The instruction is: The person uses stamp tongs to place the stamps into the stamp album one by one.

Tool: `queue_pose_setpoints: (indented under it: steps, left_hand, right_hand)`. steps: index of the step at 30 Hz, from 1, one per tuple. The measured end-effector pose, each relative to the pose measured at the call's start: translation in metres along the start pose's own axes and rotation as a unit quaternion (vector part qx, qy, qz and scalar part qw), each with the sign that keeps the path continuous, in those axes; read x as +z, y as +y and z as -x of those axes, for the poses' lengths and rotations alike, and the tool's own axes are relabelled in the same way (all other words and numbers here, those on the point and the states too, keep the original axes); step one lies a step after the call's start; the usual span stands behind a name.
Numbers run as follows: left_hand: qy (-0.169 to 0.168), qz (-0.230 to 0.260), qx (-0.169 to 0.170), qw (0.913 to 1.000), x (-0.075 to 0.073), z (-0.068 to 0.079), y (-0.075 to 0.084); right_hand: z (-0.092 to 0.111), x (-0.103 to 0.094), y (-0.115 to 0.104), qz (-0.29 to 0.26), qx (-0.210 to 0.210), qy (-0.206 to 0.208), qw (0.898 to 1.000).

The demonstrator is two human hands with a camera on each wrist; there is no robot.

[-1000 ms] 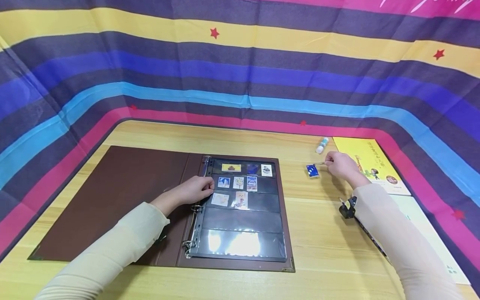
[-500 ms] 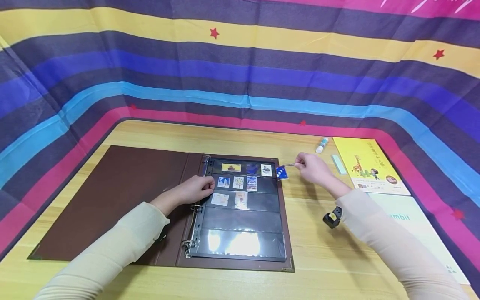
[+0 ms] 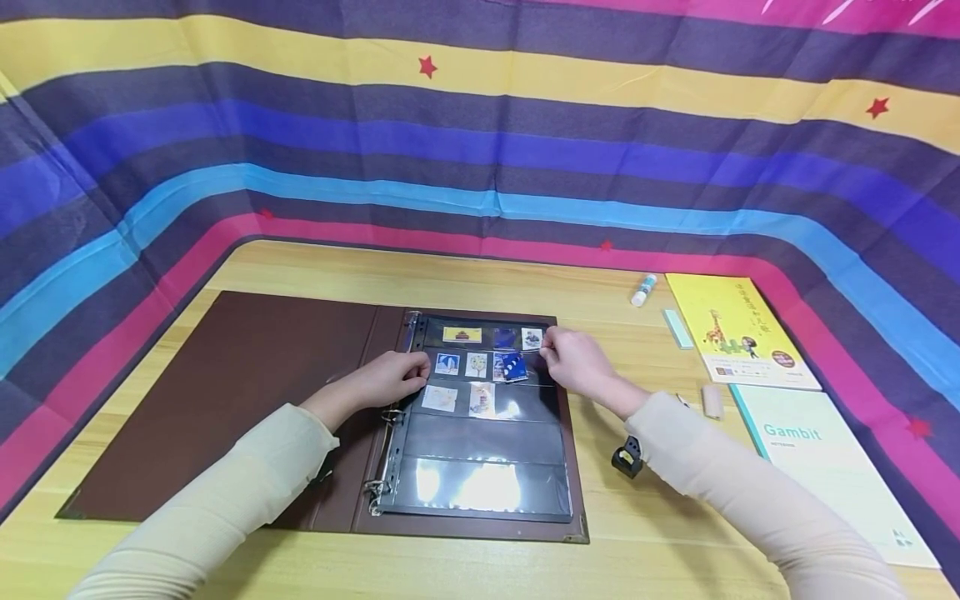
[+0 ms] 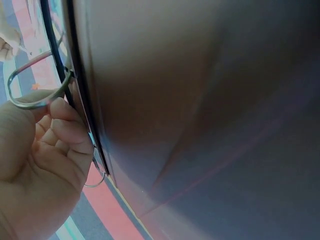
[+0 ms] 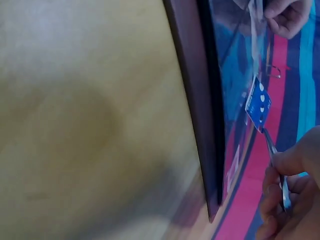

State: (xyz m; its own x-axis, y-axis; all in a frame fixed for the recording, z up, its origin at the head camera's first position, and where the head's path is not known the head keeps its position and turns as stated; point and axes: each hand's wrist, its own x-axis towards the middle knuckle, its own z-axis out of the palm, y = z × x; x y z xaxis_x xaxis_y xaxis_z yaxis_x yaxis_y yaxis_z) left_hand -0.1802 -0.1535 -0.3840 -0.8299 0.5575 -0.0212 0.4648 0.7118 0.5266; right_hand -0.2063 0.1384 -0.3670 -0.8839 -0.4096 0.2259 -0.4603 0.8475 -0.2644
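Observation:
My right hand (image 3: 576, 360) grips metal tweezers (image 5: 272, 147), whose tips hold a blue stamp (image 5: 258, 106) with pale round shapes by one corner. In the head view the blue stamp (image 3: 515, 367) is over the second row of the black album page (image 3: 480, 437), overlapping the row's rightmost stamp. My left hand (image 3: 390, 377) is at the page's inner edge beside the binder rings, fingers curled; its thumb and forefinger pinch the page edge near a metal ring (image 4: 35, 105). Several stamps fill parts of the upper three rows. The brown binder (image 3: 247, 400) lies open flat.
Right of the binder are a glue stick (image 3: 643, 290), a pale green strip (image 3: 678, 329) and a beige block (image 3: 712, 402). A yellow book (image 3: 738, 325) and a white notebook (image 3: 832, 467) lie along the table's right side. Striped cloth (image 3: 480, 150) hangs behind.
My right hand has carried the blue stamp with the tweezers leftward from the bare table, past the page's right edge, to over the second row. My left hand has stayed in place.

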Motion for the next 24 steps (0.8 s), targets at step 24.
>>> queue_pose_setpoints:
  steps: [24]
  left_hand:
    - [-0.002,-0.003,0.000,1.0000,0.000,0.000,0.001]
  right_hand:
    - [0.030,-0.001,-0.002,-0.030,-0.005,-0.059,0.998]
